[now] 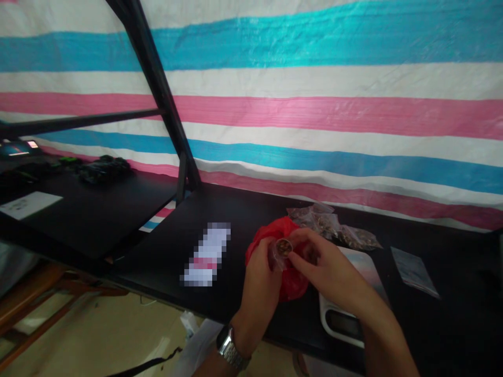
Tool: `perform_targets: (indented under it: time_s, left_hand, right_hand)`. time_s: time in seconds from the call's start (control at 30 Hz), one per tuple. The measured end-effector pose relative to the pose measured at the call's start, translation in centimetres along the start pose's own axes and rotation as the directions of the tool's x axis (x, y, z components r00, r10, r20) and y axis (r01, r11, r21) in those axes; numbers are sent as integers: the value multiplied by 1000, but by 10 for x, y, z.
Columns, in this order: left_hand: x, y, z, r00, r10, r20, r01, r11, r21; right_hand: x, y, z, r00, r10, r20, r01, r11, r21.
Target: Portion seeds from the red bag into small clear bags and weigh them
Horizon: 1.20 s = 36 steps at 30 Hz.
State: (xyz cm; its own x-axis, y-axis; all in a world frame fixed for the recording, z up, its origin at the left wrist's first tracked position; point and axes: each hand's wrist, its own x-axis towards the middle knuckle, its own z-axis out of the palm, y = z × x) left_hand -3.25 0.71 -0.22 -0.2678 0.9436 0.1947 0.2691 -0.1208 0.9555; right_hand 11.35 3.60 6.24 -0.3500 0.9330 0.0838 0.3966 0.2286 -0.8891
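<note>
My left hand (260,267), with a metal-banded watch (231,348) at the wrist, is closed on a small clear plastic bag (277,261). My right hand (320,256) pinches the edge of a small round cup (284,247) with brown bits in it, at the bag's mouth. Whether the cup is inside the bag I cannot tell. Both hands are above a red plastic bag (293,288), whose contents are hidden. Partly under my right forearm lies a pale kitchen scale (328,317) with a dark display.
Several filled clear bags (356,236) lie behind the scale. To the right is a stack of flat clear bags (414,272). A blurred-out pale item (208,255) lies on the black table (157,267) at left. A black frame post (168,112) rises before a striped sheet (314,115).
</note>
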Motion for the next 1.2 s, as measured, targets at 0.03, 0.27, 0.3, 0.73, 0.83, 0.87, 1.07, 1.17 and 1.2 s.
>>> perform_targets:
  time_s: [0.03, 0.27, 0.3, 0.73, 0.83, 0.87, 1.07, 1.17, 1.2]
  left_hand:
    - [1, 0, 1, 1000, 16, 0, -16, 1000, 0]
    - [5, -3, 5, 1000, 29, 2, -29, 1000, -2]
    - [6, -2, 4, 999, 33, 5, -33, 999, -9]
    - [9, 2, 0, 997, 50, -61, -51, 998, -24]
    - [8, 16, -6, 981, 61, -182, -79, 992, -94]
    - [6, 22, -8, 966, 75, -246, -106, 987, -118]
    - [-36, 45, -15, 990, 102, -94, -100, 995, 28]
    - [-59, 32, -11, 978, 64, 200, -109, 969, 223]
    - [-63, 26, -9, 973, 24, 230, -93, 952, 293]
  right_hand:
    - [0, 0, 3, 1000, -15, -10, 14, 1000, -23]
    - [1, -5, 6, 983, -172, -65, 157, 970, -186]
    - [1, -6, 5, 980, -192, -62, 177, 966, -189]
    - [-1, -14, 7, 939, -308, -152, 265, 932, -249]
    - [0, -6, 2, 939, -274, -208, 214, 939, -270]
    - [1, -3, 0, 950, -246, -190, 188, 941, -281]
    - [1, 15, -10, 1000, -4, -6, 1, 896, -443]
    - [-3, 20, -10, 996, 35, 82, 4, 902, -433]
    - [-5, 20, -10, 993, 34, 115, 15, 913, -408]
